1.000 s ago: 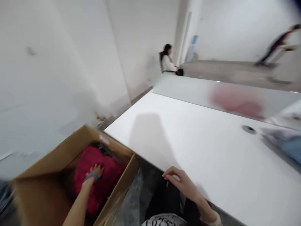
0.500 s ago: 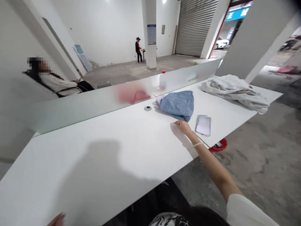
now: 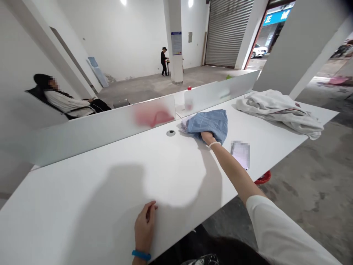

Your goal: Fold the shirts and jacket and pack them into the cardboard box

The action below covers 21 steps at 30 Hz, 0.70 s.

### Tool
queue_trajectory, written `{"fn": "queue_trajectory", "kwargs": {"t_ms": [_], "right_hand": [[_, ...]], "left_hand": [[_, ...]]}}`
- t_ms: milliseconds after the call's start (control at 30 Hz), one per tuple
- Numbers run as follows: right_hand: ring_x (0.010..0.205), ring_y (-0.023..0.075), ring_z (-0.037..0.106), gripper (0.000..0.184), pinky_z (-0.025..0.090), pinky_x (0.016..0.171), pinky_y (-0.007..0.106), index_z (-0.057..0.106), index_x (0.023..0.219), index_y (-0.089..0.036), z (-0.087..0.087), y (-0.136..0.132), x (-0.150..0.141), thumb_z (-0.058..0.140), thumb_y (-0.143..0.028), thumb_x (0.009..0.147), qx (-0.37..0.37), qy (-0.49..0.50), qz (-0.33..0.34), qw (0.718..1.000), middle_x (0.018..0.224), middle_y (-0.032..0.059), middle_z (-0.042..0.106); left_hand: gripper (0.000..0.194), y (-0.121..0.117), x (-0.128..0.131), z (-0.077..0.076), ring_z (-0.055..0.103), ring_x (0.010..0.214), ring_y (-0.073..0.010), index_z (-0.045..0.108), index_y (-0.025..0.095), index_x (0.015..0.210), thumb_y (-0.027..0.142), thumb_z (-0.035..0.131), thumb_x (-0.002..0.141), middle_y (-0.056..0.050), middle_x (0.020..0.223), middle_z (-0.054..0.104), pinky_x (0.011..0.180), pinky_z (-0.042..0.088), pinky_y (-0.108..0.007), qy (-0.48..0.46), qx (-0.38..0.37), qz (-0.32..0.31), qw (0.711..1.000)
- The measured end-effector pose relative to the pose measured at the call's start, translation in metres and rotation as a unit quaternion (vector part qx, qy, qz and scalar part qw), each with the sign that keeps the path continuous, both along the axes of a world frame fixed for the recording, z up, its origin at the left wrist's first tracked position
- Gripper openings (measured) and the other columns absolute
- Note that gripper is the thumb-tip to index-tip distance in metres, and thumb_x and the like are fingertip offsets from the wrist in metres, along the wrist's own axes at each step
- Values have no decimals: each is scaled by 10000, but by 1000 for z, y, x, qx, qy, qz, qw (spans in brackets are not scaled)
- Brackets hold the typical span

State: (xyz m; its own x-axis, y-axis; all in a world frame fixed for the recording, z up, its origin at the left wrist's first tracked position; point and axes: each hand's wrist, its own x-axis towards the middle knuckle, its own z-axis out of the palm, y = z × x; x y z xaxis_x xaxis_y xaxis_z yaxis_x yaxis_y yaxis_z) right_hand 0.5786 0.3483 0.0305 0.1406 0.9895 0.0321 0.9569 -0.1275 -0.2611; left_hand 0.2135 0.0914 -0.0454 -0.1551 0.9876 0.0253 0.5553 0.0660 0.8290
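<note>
A crumpled piece of blue checked cloth [image 3: 216, 123] lies on the white table, with a paler, whitish-pink part at its left end. My right hand [image 3: 207, 137] reaches in at the near side of this cloth, and its fingers are hidden by the fabric. A pale bead bracelet circles that wrist. My left hand [image 3: 145, 224] is over the near part of the table, fingers curled and tips close to the thumb, with nothing visible in them. It wears a blue wristband [image 3: 141, 254].
A blurred flat rectangular object [image 3: 241, 155] lies right of my right forearm. Grey-white cloth [image 3: 278, 110] is heaped farther right. A frosted partition [image 3: 110, 129] runs along the table's back edge. A red bin [image 3: 264, 178] stands below the front edge. One person [image 3: 67, 101] sits beyond the partition; another stands farther back.
My right hand has moved from the tabletop in front of the blue cloth into its near side. My left hand has come in from the bottom left towards the middle.
</note>
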Motion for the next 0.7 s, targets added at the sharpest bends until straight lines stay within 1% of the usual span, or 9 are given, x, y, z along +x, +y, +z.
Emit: {"fn": "queue_trajectory", "kwargs": {"t_ms": [67, 167, 267, 333, 400, 467, 567, 633, 700], "right_hand": [[1188, 251, 503, 398, 356, 1027, 395, 498, 1318, -102, 7, 0, 0, 377, -148, 941, 28, 8, -6, 1000, 1297, 197, 540], [1092, 216, 561, 336, 432, 963, 431, 539, 1239, -155, 23, 0, 0, 492, -297, 937, 70, 20, -5, 997, 1255, 127, 560], [989, 171, 586, 271, 456, 898, 360, 561, 1119, -57, 55, 7, -2, 467, -246, 949, 117, 24, -2, 993, 1150, 144, 607], [959, 136, 576, 278, 418, 884, 269, 548, 1039, 0, 88, 13, -6, 317, -140, 976, 155, 22, 0, 988, 1100, 190, 619], [933, 113, 572, 293, 404, 864, 224, 514, 997, -17, 129, 18, -16, 236, -107, 976, 233, 28, 16, 972, 1055, 173, 620], [914, 126, 573, 195, 430, 860, 250, 488, 975, -76, 175, 17, -33, 297, -116, 972, 357, 48, 56, 931, 985, 116, 615], [961, 126, 563, 141, 436, 912, 287, 474, 984, -136, 243, 3, -67, 334, -146, 975, 428, 55, 106, 896, 961, 46, 578], [963, 114, 576, 130, 443, 916, 289, 485, 946, -153, 283, -13, -89, 355, -156, 963, 505, 93, 167, 842, 916, 10, 556], [1031, 124, 580, 142, 429, 912, 284, 508, 938, -150, 316, -31, -108, 375, -199, 932, 571, 161, 215, 776, 877, -12, 537]], "left_hand": [[383, -1, -3, 2, 666, 791, -232, 662, 206, 912, 513, 467, 792, -64, 836, 718, 715, 533, -352, -4, 2, -3, 1000], [380, -2, -3, 4, 660, 789, -232, 659, 209, 913, 511, 458, 799, -60, 832, 715, 727, 526, -365, 2, 5, -9, 1000], [368, -1, -2, 2, 657, 794, -230, 655, 212, 909, 506, 460, 803, -57, 834, 714, 748, 519, -370, -2, 13, -19, 1000], [354, 0, -2, 0, 654, 789, -226, 655, 215, 907, 498, 469, 807, -54, 834, 713, 743, 515, -365, -3, 20, -22, 1000], [343, 0, -2, -1, 649, 773, -220, 655, 216, 909, 491, 476, 809, -50, 830, 710, 715, 514, -352, -7, 23, -23, 999], [341, 0, -1, 0, 642, 739, -207, 650, 212, 917, 487, 478, 814, -48, 828, 705, 674, 512, -333, -29, 21, -24, 999], [350, -2, -1, 5, 619, 678, -176, 633, 194, 934, 489, 482, 823, -52, 833, 691, 635, 508, -306, -94, 23, -8, 995], [359, -3, 0, 9, 600, 649, -158, 616, 180, 951, 492, 487, 829, -53, 824, 681, 622, 501, -293, -138, 25, 7, 990], [373, -3, 1, 13, 591, 637, -150, 592, 169, 984, 497, 493, 834, -55, 807, 676, 601, 491, -285, -183, 17, 2, 983]]}}
